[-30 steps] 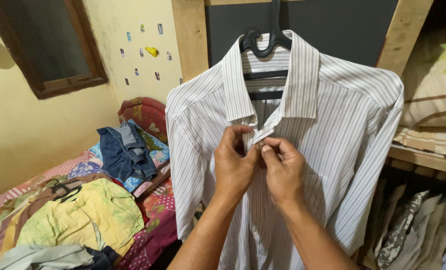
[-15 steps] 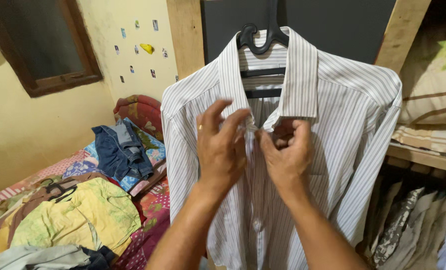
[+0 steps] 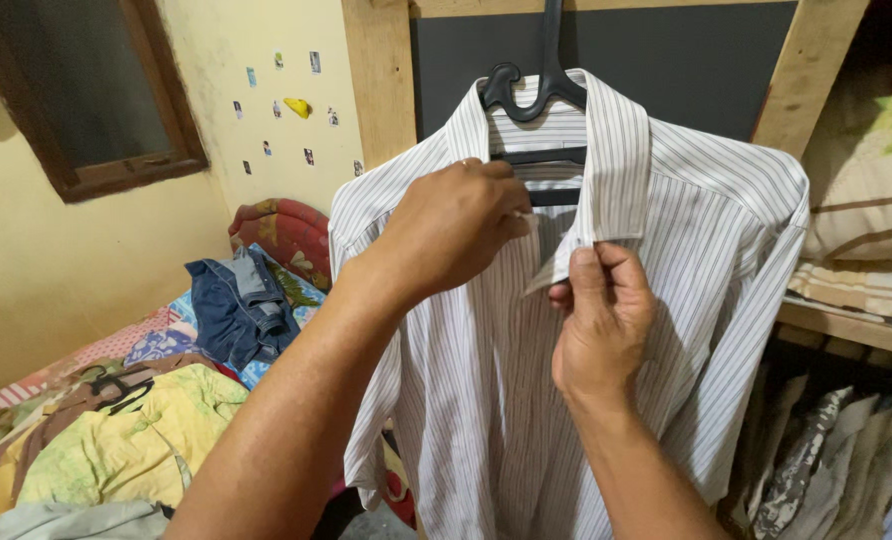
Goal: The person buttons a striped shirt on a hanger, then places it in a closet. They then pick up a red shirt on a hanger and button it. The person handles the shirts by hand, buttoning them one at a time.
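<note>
Left hand (image 3: 456, 230): raised to the near side of the collar of the white long-sleeved shirt with thin dark stripes (image 3: 686, 250), fingers curled inward and seemingly pinching the left collar point or placket edge, the exact grip hidden behind the knuckles. Right hand (image 3: 601, 325): closed, thumb and forefinger pinching the tip of the right collar point and drawing it slightly toward the viewer. Shirt: hanging front-on from a black plastic hanger (image 3: 531, 90), which hooks on a dark panel framed by pale wooden posts (image 3: 381, 80); collar now stands open at the throat. Change noted: a second ago both hands were pressed together at the top button, just under the collar; half a second ago the fingers were loosening and spreading; now the hands have parted and risen, one to each collar point, which suggests the buttoning at that spot is finished and the collar is being set. Left of scene: bed with patterned, multicoloured cover (image 3: 296, 235), bearing folded blue denim jeans (image 3: 236, 305) and a yellow-green printed garment (image 3: 136, 440). Far left: dark wooden window frame (image 3: 161, 100) in a cream wall. Right: wooden shelf (image 3: 846, 325) holding striped bedding, hanging clothes beneath.
</note>
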